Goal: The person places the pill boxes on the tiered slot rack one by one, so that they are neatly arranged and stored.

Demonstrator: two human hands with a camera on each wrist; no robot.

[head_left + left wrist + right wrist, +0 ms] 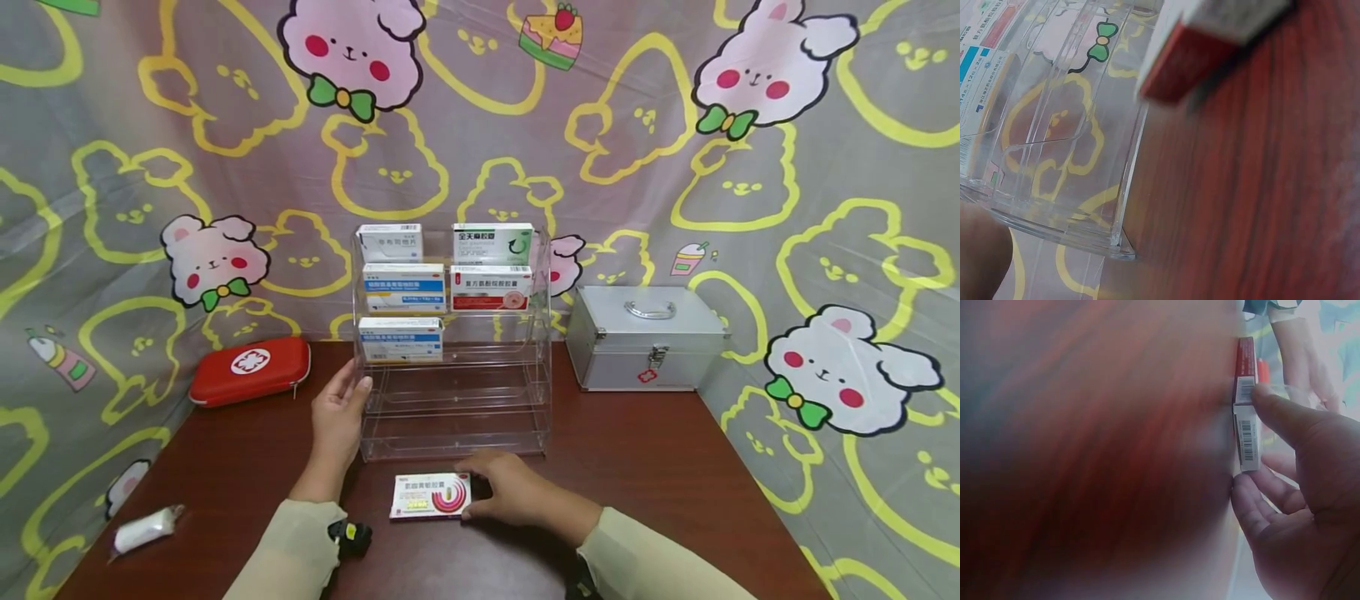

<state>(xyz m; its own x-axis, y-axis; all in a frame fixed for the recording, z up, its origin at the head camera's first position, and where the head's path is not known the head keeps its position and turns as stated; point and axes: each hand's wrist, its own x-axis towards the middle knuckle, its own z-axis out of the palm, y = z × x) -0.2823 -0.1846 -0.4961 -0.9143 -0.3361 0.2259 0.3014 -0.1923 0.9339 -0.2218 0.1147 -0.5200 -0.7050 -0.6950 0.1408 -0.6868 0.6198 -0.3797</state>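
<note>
A clear plastic display rack (453, 425) with stepped shelves stands on the table. On its left side rests my left hand (339, 417), thumb toward the front edge; the left wrist view shows only part of this hand (984, 253) by the rack's side wall. In front of the rack lies a white medicine box (430, 496) with a pink-red ring design. My right hand (517, 492) pinches its right end between thumb and fingers. In the right wrist view, the thumb (1282, 412) is at one edge of the box's barcoded end (1247, 437).
Upper shelves hold blue-and-white medicine boxes (403, 289), a red-and-white box (491, 289), a green-and-white box (492, 244) and a white box (391, 243). A red zip case (251, 371) and white roll (146, 531) lie left. A silver case (647, 340) stands right.
</note>
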